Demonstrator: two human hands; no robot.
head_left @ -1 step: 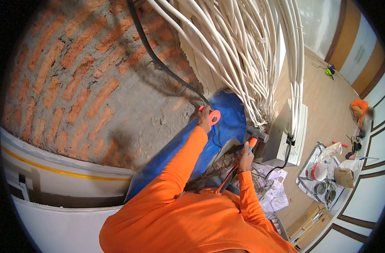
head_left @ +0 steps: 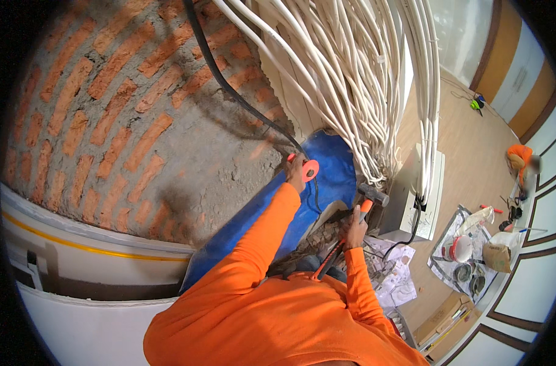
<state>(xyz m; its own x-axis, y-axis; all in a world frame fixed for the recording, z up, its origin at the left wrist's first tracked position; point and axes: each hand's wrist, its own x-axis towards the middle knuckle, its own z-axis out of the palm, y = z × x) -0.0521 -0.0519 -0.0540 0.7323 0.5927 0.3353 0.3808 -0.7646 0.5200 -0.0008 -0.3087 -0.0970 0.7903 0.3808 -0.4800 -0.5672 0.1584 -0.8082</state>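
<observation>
My left hand [head_left: 296,171] is closed round a chisel with a round pinkish-red hand guard [head_left: 311,169], against the rough brick-and-mortar wall [head_left: 211,158]. The chisel's blade is hidden from this view. A thick black cable [head_left: 244,104] runs down the wall and passes beside that hand. Lower and to the right, my right hand [head_left: 355,230] grips a sledgehammer [head_left: 375,194] by its orange and black handle. The hammer's grey head is up and apart from the chisel. Under both hands lies a blue sheet [head_left: 278,213], with broken rubble [head_left: 320,238] next to it.
Many white cables [head_left: 357,79] hang close to my hands, some entering a pale metal box [head_left: 412,201]. Behind on the right, a sheet on the floor carries a bucket [head_left: 461,248] and other containers. Another person in orange [head_left: 519,156] is at far right. White panelling [head_left: 95,268] stands at lower left.
</observation>
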